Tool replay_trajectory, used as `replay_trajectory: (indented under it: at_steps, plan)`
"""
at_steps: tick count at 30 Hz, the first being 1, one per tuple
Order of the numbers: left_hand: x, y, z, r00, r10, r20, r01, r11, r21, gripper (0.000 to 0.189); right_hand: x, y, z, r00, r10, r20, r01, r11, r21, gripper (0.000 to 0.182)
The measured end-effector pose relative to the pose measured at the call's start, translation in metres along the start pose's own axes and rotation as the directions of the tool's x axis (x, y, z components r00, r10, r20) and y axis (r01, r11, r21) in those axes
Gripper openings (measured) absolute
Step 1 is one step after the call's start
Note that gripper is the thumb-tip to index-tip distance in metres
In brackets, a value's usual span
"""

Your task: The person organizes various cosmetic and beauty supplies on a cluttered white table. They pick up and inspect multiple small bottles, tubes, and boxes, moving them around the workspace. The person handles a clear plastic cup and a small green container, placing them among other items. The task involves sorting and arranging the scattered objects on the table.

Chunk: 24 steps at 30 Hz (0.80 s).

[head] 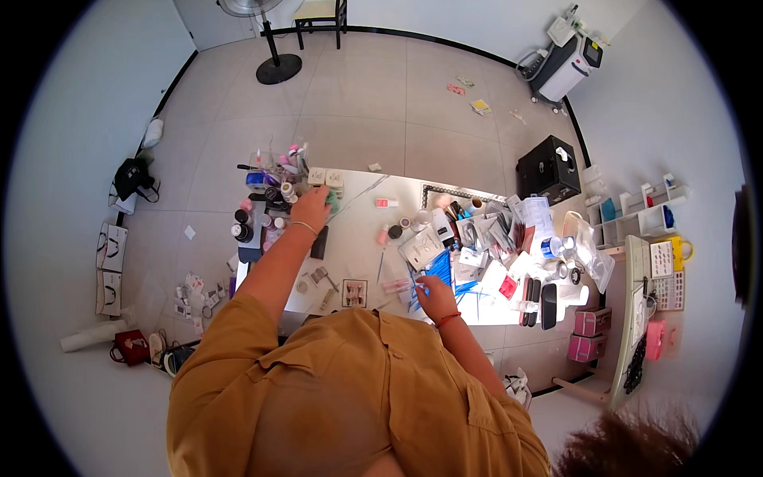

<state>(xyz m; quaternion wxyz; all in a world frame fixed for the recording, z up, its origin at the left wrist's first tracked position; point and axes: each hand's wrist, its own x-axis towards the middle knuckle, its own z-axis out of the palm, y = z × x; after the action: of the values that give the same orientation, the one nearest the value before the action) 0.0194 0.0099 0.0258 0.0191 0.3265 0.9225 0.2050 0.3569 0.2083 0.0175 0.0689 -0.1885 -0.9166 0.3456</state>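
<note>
My left hand (311, 207) reaches across the white marbled table (357, 238) and touches a green cloth-like thing (333, 203) beside stacked small boxes (326, 177); whether its fingers grip the green thing is unclear. My right hand (435, 298) is at the near side, its fingertips together by a small clear packet (396, 284); a grip cannot be made out. Several thin blue sticks (438, 271) lie spread beyond and beside it. A dark oblong case (319, 242) lies under my left wrist. A small tray with pink-tipped items (354, 293) sits near my body.
Jars and bottles (242, 231) crowd the table's left end. Packets, a clear plastic bottle (554, 246) and dark cases (548, 306) pile up at its right. Beyond stand a black trolley case (548, 170) and a pedestal fan (278, 68). Another person's hair (626, 444) shows lower right.
</note>
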Motion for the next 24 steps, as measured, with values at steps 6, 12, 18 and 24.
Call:
replay_trajectory:
  at_steps: [6,12,18,24]
  plan:
    - [-0.016,0.005,-0.011,1.000,0.012,-0.009,-0.012,0.999,-0.051,0.038,0.044,0.004,-0.018,0.992,-0.107,-0.061,0.100,0.990,-0.101,0.043]
    - [-0.056,0.009,-0.017,0.996,0.007,-0.092,-0.034,0.956,-0.293,0.037,0.109,-0.001,-0.036,0.989,-0.127,-0.079,0.099,0.952,-0.290,0.070]
    - [-0.105,0.023,-0.006,0.980,-0.128,0.153,0.198,0.693,-0.693,0.030,0.148,0.002,-0.026,0.995,-0.102,-0.011,0.090,0.919,-0.385,0.072]
    - [-0.139,0.020,0.002,0.934,-0.134,0.332,0.335,0.651,-0.681,0.023,0.147,0.008,-0.023,0.996,0.039,0.082,-0.012,0.953,-0.303,0.053]
